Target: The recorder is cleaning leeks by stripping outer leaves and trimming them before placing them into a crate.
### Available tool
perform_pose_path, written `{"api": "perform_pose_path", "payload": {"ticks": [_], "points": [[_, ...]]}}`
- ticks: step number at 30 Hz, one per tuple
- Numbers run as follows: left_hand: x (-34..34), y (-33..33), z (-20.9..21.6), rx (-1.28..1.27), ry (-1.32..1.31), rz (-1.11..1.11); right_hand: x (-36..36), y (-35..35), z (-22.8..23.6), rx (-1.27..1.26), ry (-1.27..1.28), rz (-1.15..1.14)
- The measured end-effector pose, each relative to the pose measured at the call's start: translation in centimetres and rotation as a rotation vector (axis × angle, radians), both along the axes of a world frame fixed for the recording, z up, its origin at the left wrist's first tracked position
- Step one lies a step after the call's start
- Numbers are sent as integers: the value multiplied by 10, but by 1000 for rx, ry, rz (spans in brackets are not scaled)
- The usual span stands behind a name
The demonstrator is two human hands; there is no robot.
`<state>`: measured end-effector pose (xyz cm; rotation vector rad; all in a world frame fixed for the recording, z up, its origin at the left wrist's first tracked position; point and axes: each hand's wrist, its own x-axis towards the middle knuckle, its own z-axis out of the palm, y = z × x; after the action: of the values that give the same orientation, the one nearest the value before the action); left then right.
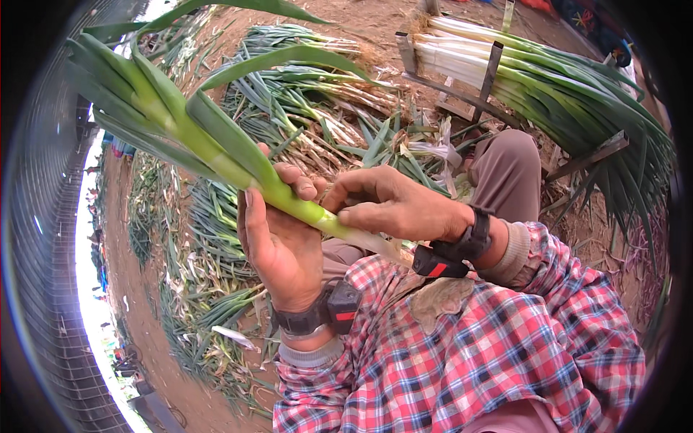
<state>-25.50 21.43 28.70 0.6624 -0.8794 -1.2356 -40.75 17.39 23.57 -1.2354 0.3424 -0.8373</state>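
Observation:
A thick leek [216, 155] slants across in front of me, its green leaves up at the far left and its pale root end down toward my lap. Beneath the stalk lies my left hand [278, 238], palm up, with fingers curled around it. My right hand [401, 206] pinches the leek's pale lower part between thumb and fingers. Whether a loose strip of skin is caught in that pinch is too small to tell. The very tip of the root end sits close to my right wrist strap.
Unsorted leeks with roots [310, 101] lie heaped on the dirt ahead. Cleaned leeks [534, 76] are stacked in a metal rack [487, 83] at the far right. Leaf scraps [195, 303] litter the ground at left, beside a mesh wall [50, 238]. My bent knee [509, 169] stands near the rack.

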Motion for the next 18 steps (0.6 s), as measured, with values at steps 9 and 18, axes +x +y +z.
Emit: {"api": "perform_pose_path", "payload": {"ticks": [9, 18], "points": [[2, 1, -2, 5, -63, 32, 4, 3, 8, -519, 113, -321], [-4, -4, -7, 93, 189, -49, -2, 1, -16, -66, 186, -170]]}}
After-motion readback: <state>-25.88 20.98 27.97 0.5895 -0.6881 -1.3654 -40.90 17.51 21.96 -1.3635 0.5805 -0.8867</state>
